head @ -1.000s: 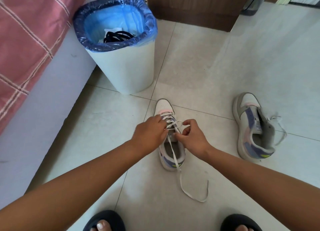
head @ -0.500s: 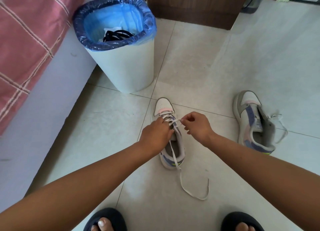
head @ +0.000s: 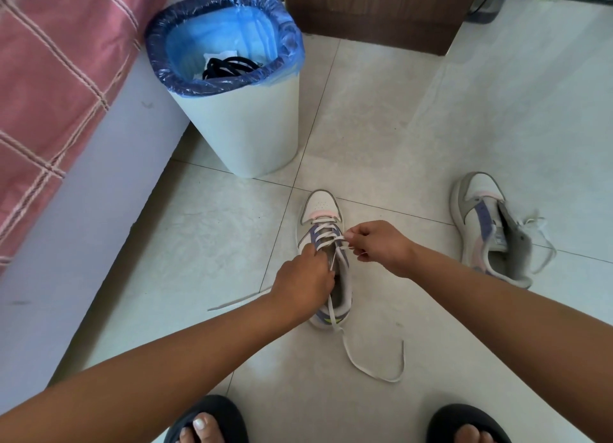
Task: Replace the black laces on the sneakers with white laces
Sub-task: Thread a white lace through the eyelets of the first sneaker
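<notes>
Head view, looking down at a pale tiled floor (head: 431, 111). No brand, label or readable writing anywhere; a small patch on the tongue of the second sneaker too blurred to read.

Centre: white, grey and purple sneaker (head: 320, 207) upright on the floor, toe pointing away, white lace (head: 326, 232) crossed through the upper eyelets. Left hand (head: 303, 281) over the shoe's opening, fingers curled and pinching the lace at the left eyelet row; fingertips themselves hidden behind the knuckles. Right hand (head: 381, 245) just right of the eyelets, thumb and forefinger clamped on a lace strand, remaining fingers curled in. One loose lace end trailing past the heel and looping over the floor on the right, the other end lying on the floor to the left, partly hidden behind the left forearm. Heel of the shoe partly covered by the left wrist.

Well to the right: second sneaker (head: 477, 217) tipped on its side, white laces slack and spilling out.

Upper left: white waste bin (head: 245, 124) with a blue liner, black laces (head: 229, 68) coiled inside on crumpled white paper. Beside it, a bed with a pink checked cover (head: 49, 77). Dark wooden furniture (head: 374, 8) at the top, cut off by the frame. Bottom edge: toes in two black slippers (head: 219, 416), cut off.
</notes>
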`<action>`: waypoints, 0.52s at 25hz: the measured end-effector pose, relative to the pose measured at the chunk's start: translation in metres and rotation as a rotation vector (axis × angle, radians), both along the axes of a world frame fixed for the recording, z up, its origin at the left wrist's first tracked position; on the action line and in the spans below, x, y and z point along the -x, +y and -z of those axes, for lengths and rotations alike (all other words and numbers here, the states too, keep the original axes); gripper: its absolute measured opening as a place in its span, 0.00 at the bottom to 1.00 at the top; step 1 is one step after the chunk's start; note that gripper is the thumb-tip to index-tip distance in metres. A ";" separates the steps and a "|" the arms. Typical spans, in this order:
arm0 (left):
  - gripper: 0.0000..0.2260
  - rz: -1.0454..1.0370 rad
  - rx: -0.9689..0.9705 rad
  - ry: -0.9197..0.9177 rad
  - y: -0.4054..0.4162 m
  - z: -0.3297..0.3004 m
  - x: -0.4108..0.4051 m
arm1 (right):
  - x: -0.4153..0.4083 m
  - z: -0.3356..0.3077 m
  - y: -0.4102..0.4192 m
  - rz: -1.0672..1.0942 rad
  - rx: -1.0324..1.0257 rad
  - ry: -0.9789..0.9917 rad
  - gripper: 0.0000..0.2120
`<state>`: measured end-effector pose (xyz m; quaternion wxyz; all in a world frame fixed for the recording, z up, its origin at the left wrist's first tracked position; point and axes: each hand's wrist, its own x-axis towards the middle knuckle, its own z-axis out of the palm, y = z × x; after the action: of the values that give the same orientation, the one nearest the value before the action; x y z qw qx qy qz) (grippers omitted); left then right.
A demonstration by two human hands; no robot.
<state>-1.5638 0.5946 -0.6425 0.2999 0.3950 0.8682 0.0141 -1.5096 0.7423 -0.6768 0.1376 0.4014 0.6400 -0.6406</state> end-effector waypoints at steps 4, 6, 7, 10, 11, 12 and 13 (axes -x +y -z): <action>0.10 -0.113 -0.081 -0.134 -0.002 0.002 0.002 | -0.003 -0.001 0.001 0.120 0.149 -0.022 0.05; 0.13 -0.205 -0.131 -0.230 -0.003 0.004 0.005 | -0.008 0.000 -0.003 0.095 -0.053 -0.047 0.08; 0.16 -0.225 -0.141 -0.253 -0.003 0.004 0.006 | -0.011 0.000 -0.008 0.073 -0.141 -0.043 0.08; 0.18 -0.245 -0.153 -0.275 -0.004 0.007 0.007 | -0.018 0.003 -0.020 0.006 -0.284 -0.051 0.13; 0.18 -0.242 -0.151 -0.274 -0.004 0.007 0.007 | -0.018 0.005 -0.021 0.062 -0.247 -0.063 0.16; 0.18 -0.241 -0.151 -0.272 -0.004 0.008 0.006 | -0.016 0.004 -0.022 0.144 -0.173 -0.072 0.16; 0.18 -0.241 -0.151 -0.269 -0.004 0.008 0.006 | -0.014 0.003 -0.021 0.217 -0.092 -0.077 0.13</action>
<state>-1.5696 0.5910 -0.6509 0.3788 0.3042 0.8578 0.1678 -1.4952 0.7216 -0.6799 0.0734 0.4984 0.6158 -0.6059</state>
